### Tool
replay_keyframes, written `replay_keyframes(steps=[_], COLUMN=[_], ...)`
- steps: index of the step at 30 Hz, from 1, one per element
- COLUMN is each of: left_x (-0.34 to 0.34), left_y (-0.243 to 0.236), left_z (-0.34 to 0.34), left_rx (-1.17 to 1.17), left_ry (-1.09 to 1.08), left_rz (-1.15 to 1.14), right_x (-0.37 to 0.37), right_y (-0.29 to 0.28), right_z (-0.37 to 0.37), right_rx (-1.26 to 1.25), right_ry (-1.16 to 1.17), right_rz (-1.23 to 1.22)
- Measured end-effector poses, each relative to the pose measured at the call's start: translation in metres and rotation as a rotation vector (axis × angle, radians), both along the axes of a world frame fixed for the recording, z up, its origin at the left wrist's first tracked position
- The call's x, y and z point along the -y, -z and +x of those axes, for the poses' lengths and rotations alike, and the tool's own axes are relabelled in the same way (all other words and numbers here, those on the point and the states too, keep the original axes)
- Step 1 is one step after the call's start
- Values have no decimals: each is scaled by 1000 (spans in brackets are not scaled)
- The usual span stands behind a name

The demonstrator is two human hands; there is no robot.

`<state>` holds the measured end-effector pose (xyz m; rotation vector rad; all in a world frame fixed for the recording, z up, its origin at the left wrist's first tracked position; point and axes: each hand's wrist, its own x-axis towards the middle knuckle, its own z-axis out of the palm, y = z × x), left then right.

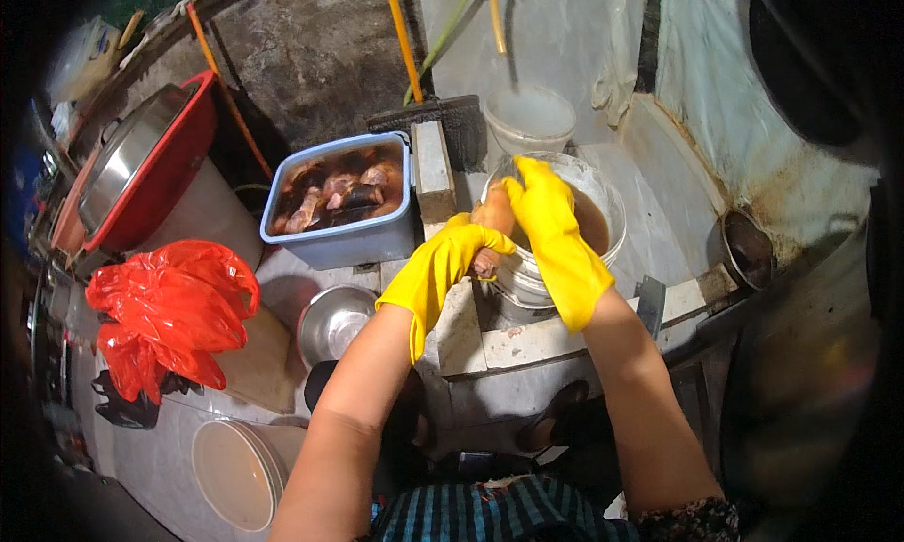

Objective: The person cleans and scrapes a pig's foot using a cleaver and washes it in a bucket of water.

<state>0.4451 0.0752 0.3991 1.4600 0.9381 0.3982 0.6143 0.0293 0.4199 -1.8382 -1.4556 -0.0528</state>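
Both my hands wear yellow rubber gloves. A long, pinkish-brown piece of meat (496,214) is held tilted at the left rim of a white bucket (614,224) of brownish liquid. My left hand (441,269) is closed around its lower part, with the thumb across it. Higher up, my right hand (551,224) reaches over the bucket, its thumb and curled fingers against the meat's upper end. Left of the bucket, a light-blue tub (347,251) contains several chunks of meat (350,192) in dark brown liquid.
Another white bucket (532,118) stands behind, below a hanging orange hose (496,15). A low tiled ledge (513,346) runs in front. At left are a steel bowl (336,323), red plastic bag (179,302), red basin (193,132) with a metal lid, and a pale bucket (235,476).
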Motion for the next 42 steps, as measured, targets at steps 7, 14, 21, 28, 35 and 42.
replay_keyframes(steps=[7, 14, 21, 28, 35, 42], left_x=[3, 27, 41, 13, 10, 4], left_y=[3, -39, -49, -12, -15, -16], left_z=[-6, 10, 7, -12, -22, -29], left_rx=[125, -199, -248, -243, -12, -48], left_ry=[-11, -4, -119, -104, 16, -18], left_rz=[-133, 113, 227, 73, -20, -113], right_x=[36, -22, 61, -22, 20, 42], right_y=[-9, -3, -8, 32, 24, -16], right_z=[-19, 16, -21, 17, 81, 40], right_rx=[139, 182, 95, 162, 207, -187], right_ry=[-185, 16, -176, 123, 153, 30], right_rz=[-37, -25, -88, -111, -1079, -462])
